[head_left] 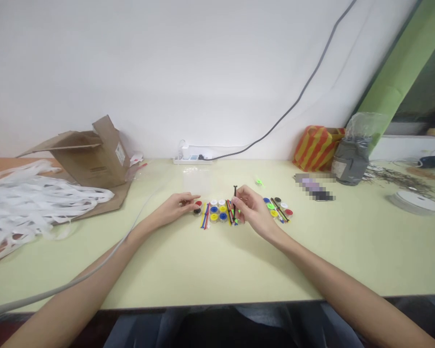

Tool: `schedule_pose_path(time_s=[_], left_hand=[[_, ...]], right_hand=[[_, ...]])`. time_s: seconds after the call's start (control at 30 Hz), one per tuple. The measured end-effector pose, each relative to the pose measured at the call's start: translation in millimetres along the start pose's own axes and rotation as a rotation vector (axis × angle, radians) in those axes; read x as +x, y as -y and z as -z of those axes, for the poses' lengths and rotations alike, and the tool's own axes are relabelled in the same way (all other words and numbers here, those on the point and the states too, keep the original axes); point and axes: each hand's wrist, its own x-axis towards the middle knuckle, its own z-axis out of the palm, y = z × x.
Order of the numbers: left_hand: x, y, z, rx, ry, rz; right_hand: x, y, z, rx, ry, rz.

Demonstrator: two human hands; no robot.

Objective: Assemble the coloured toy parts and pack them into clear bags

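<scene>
My right hand (249, 208) pinches a thin black plastic stick (235, 193) with a flared top end, upright between thumb and fingertips. Beneath that hand lie black, red and green pieces, partly hidden. My left hand (179, 207) rests on the table at the left, index finger stretched out and the others loosely bent, with nothing visible in it. Close to its fingertips are a red disc (198, 203) and a black disc (196, 212). Between my hands sit yellow, blue and red sticks (205, 216) and rows of round discs (218, 210) in white, blue and yellow.
More discs and sticks (278, 209) lie right of my right hand, a bright green piece (260, 182) behind. A cardboard box (90, 159) and white ribbon (39, 198) stand left; a power strip (192, 160), striped bag (316, 147), grey bag (351, 159) and spool (416, 200) farther back. A cable (94, 270) crosses my left forearm.
</scene>
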Motion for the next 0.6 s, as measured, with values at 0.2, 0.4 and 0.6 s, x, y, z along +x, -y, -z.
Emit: schedule_pose_path(time_s=[0.2, 0.4, 0.6], left_hand=[[0.1, -7.3, 0.6, 0.097, -0.044, -0.074], [-2.0, -7.7, 1.0, 0.131, -0.075, -0.043], [-1.5, 0.3, 2.4, 0.16, -0.099, -0.05]], right_hand=[[19.6, 7.7, -18.1, -0.023, 0.02, -0.101], [64.3, -0.6, -46.9, -0.451, 0.098, -0.075], [84.7, -1.8, -62.0, -0.887, 0.161, -0.124]])
